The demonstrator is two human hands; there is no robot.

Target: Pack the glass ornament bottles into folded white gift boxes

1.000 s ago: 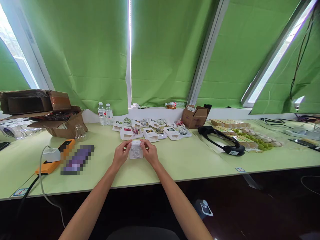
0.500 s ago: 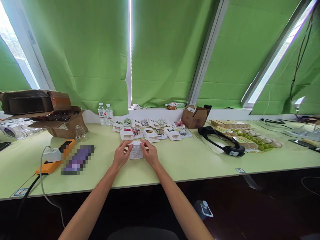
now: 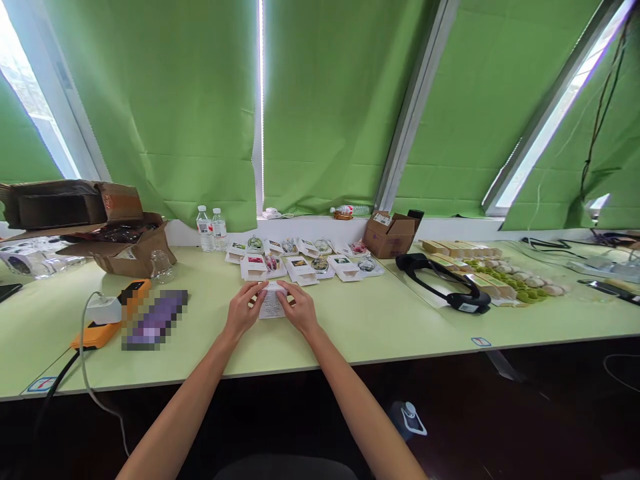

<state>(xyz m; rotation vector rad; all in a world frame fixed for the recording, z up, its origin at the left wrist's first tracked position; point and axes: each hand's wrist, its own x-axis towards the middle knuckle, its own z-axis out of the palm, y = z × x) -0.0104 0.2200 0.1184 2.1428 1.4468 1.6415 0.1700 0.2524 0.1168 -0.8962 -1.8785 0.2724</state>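
Observation:
A small white box (image 3: 272, 307), its face covered in fine print, stands or lies on the table between my hands. My left hand (image 3: 243, 309) pinches its upper left edge with thumb and fingers. At the upper right edge, my right hand (image 3: 300, 308) is closed on it the same way, with the thumb reaching over the printed face. The fingertips partly cover the top end. Just beyond are two rows of white picture boxes (image 3: 255, 266) with shiny round ornaments, among them a gold one (image 3: 320, 265) and a silver one (image 3: 367, 265).
To the left are a purple phone (image 3: 157, 320), an orange power strip (image 3: 103, 331) with a white plug, and open cardboard boxes (image 3: 127, 257). Two water bottles (image 3: 204, 230) stand behind. To the right are a carton (image 3: 387, 237), a black headset (image 3: 445, 283) and green egg trays (image 3: 525, 287).
My right thumb and fingers have shifted slightly left, further over the box's top edge. My left hand stays nearly in place.

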